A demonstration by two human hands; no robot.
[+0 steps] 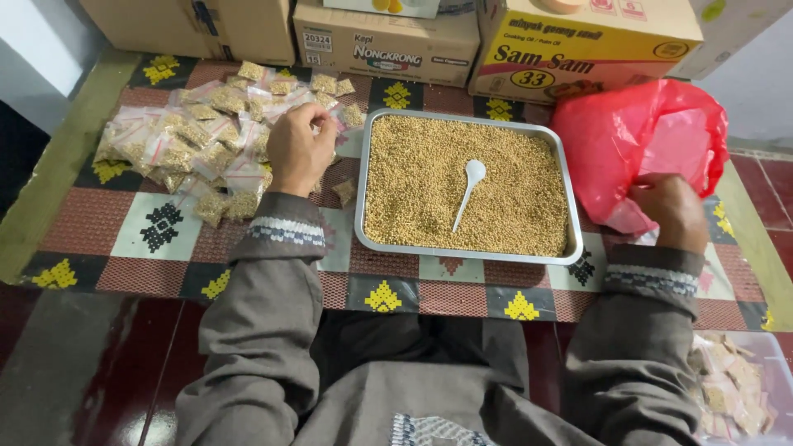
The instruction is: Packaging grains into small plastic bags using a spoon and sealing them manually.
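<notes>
Head view — left hand [299, 153] fingers pinch small packet [324, 122]; right hand [671, 211] grips red bag [640, 136].

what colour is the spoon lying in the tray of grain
White; the spoon lies on the grain in the metal tray, clearest in the head view.
</notes>
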